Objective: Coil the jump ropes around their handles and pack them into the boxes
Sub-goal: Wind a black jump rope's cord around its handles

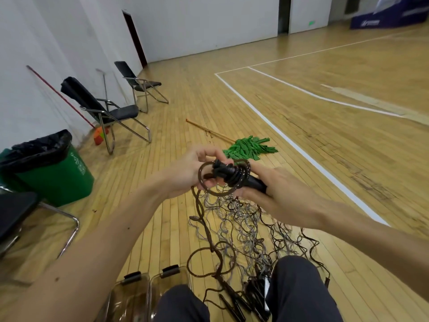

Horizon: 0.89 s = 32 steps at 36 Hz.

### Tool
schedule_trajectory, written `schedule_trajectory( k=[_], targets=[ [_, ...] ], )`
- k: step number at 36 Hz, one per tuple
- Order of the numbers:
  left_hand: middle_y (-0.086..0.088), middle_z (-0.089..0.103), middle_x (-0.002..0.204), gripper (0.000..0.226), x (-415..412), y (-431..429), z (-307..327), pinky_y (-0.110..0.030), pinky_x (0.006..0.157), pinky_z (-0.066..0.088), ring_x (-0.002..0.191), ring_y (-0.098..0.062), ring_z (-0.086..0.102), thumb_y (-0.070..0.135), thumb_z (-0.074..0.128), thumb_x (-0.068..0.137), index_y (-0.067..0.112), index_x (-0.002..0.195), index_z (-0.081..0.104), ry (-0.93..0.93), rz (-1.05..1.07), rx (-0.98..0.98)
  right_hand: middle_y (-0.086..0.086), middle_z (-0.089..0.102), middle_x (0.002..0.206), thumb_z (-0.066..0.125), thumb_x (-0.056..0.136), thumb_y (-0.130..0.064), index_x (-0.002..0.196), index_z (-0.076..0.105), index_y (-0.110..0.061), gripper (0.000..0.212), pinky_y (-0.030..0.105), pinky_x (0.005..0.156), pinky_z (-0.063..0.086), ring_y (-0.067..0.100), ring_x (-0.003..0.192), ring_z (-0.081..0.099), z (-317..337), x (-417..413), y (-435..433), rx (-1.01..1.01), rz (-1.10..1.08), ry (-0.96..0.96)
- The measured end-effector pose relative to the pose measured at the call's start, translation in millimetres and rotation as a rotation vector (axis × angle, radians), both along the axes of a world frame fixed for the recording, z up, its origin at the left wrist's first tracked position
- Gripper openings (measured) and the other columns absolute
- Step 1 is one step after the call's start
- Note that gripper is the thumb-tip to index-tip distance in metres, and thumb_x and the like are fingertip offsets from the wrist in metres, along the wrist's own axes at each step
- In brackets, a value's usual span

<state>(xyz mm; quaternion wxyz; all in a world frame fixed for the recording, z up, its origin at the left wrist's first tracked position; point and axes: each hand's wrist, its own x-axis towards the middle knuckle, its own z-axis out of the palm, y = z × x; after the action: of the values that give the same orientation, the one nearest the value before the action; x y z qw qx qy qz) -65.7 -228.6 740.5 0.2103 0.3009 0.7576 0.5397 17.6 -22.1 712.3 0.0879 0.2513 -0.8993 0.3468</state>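
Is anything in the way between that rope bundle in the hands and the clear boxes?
Nothing solid. The left hand and right hand hold the bundle in the air; the boxes sit by the left knee. Only its own loose rope trails down near them.

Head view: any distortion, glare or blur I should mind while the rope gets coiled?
Head view: wide-angle bend tilts the dark doorway; soft glare on the far polished wooden floor; the black rope-wrapped handles look slightly soft; the clear plastic boxes at the bottom edge are blurred.
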Motion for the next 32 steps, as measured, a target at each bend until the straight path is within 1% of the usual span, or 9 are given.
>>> schedule_trajectory(
  k=[3, 5, 9, 13, 15, 17, 19, 27, 32],
  targets=[
    [0.000, 0.060, 0.063, 0.011, 0, -1, -7, -0.020, 0.046, 0.033, 0.051, -0.011, 0.046, 0.022, 0.069, 0.087, 0.022, 0.076, 0.068, -0.003, -0.005, 0.033, -0.007, 0.055, 0.063, 0.051, 0.087, -0.060, 0.112, 0.043, -0.035, 0.036, 0.020, 0.050, 0.039, 0.006, 0.050, 0.046, -1, -1, 1, -0.077, -0.014, -0.083],
    [0.000, 0.056, 0.061, 0.014, 3, -2, -10, -0.021, 0.045, 0.030, 0.050, -0.013, 0.042, 0.029, 0.069, 0.088, 0.024, 0.075, 0.068, -0.014, -0.032, 0.046, -0.006, 0.051, 0.061, 0.052, 0.084, -0.062, 0.112, 0.042, -0.032, 0.043, 0.021, 0.049, 0.038, 0.006, 0.050, 0.042, -3, -2, 1, -0.108, -0.024, -0.128],
    [-0.002, 0.055, 0.065, 0.027, 10, -3, -18, -0.023, 0.047, 0.034, 0.052, -0.013, 0.045, 0.029, 0.059, 0.095, 0.003, 0.099, 0.063, -0.037, -0.109, 0.063, -0.007, 0.049, 0.059, 0.059, 0.083, -0.056, 0.115, 0.039, -0.026, 0.049, 0.025, 0.049, 0.036, 0.009, 0.051, 0.040, -2, -2, -1, -0.263, 0.027, -0.246],
    [0.000, 0.056, 0.061, 0.052, 17, 0, -28, -0.024, 0.047, 0.036, 0.051, -0.013, 0.048, 0.032, 0.055, 0.097, -0.019, 0.111, 0.054, -0.111, -0.021, 0.045, -0.006, 0.043, 0.055, 0.064, 0.087, -0.042, 0.120, 0.037, -0.014, 0.051, 0.027, 0.043, 0.030, 0.013, 0.047, 0.034, -2, -4, -3, -0.478, 0.117, -0.413],
    [-0.002, 0.056, 0.061, 0.050, 21, 3, -31, -0.024, 0.047, 0.039, 0.052, -0.015, 0.050, 0.037, 0.053, 0.097, -0.013, 0.102, 0.057, -0.113, -0.023, 0.050, -0.008, 0.038, 0.055, 0.064, 0.086, -0.039, 0.122, 0.036, -0.011, 0.054, 0.025, 0.041, 0.027, 0.013, 0.046, 0.030, -1, -5, -4, -0.558, 0.139, -0.480],
    [-0.002, 0.055, 0.060, 0.038, 24, 3, -33, -0.024, 0.049, 0.041, 0.053, -0.015, 0.051, 0.038, 0.051, 0.098, 0.003, 0.087, 0.061, -0.111, -0.016, 0.056, -0.005, 0.034, 0.057, 0.063, 0.086, -0.036, 0.124, 0.037, -0.011, 0.053, 0.025, 0.041, 0.024, 0.014, 0.047, 0.027, 0, -6, -4, -0.606, 0.147, -0.525],
    [-0.001, 0.054, 0.060, 0.034, 27, 2, -32, -0.024, 0.050, 0.041, 0.054, -0.014, 0.049, 0.039, 0.050, 0.097, 0.011, 0.083, 0.061, -0.121, 0.005, 0.051, -0.004, 0.032, 0.058, 0.063, 0.087, -0.035, 0.124, 0.038, -0.011, 0.051, 0.025, 0.042, 0.023, 0.013, 0.047, 0.026, 0, -8, -3, -0.626, 0.143, -0.554],
    [0.003, 0.049, 0.056, 0.036, 37, 2, -35, -0.021, 0.050, 0.036, 0.051, -0.010, 0.044, 0.042, 0.047, 0.099, 0.012, 0.083, 0.060, -0.105, 0.099, -0.003, 0.001, 0.034, 0.060, 0.063, 0.093, -0.032, 0.116, 0.041, -0.008, 0.039, 0.021, 0.038, 0.024, 0.013, 0.045, 0.025, -5, -18, -6, -0.694, 0.025, -0.570],
    [0.004, 0.048, 0.060, 0.030, 42, 0, -39, -0.021, 0.050, 0.037, 0.053, -0.011, 0.045, 0.034, 0.044, 0.105, 0.014, 0.098, 0.066, -0.079, 0.132, -0.052, -0.001, 0.037, 0.058, 0.060, 0.099, -0.030, 0.110, 0.042, -0.011, 0.029, 0.021, 0.038, 0.025, 0.011, 0.042, 0.026, -13, -27, -10, -0.754, -0.070, -0.563]
  ],
)
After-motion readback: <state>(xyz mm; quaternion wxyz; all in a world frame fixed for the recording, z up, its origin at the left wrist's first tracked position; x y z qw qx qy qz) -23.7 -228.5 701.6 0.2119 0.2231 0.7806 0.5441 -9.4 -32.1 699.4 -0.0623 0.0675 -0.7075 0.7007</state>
